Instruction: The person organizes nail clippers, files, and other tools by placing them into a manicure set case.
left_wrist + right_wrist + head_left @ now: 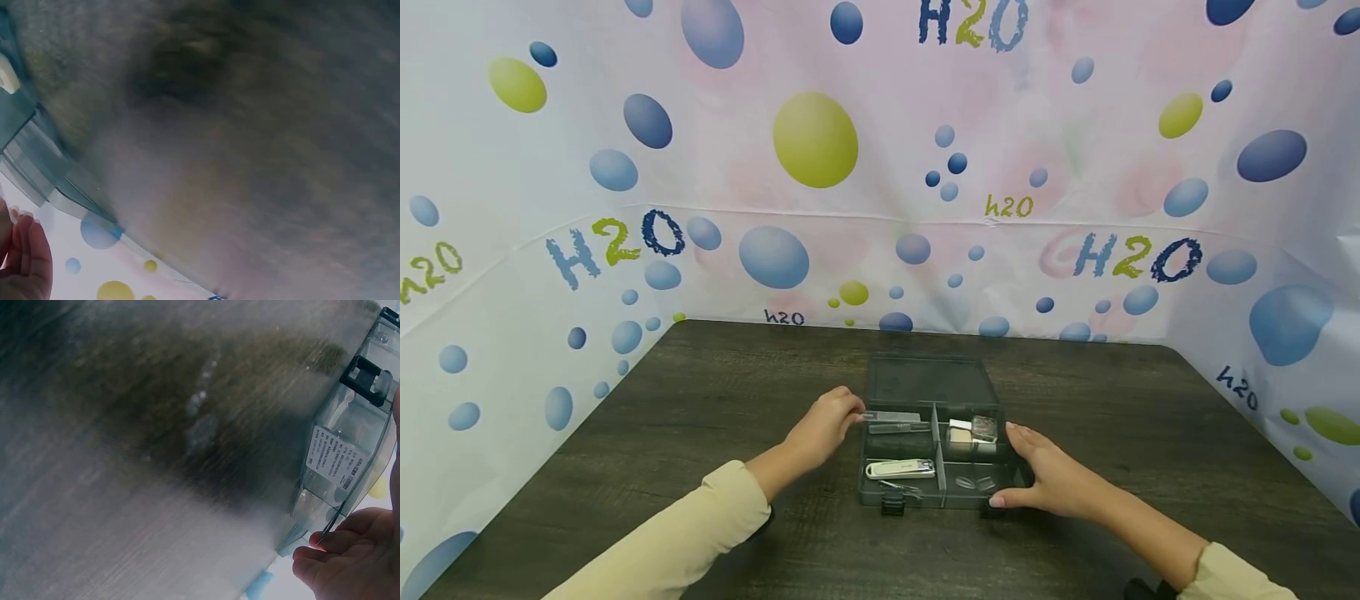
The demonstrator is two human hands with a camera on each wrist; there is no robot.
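A grey see-through compartment box lies with its lid raised at the back. My left hand, at the box's left rim, pinches the end of a slim translucent sleeve over the back left compartment. Another slim piece lies just in front of it. My right hand holds the box's right side, thumb at the front corner and fingers along the side. A cream nail clipper lies in the front left compartment beside small metal pieces.
The back right compartment holds small white and clear packets. Small clear oval pieces lie in the front right one. Black latches stick out at the front. The dark wooden table meets a patterned sheet behind.
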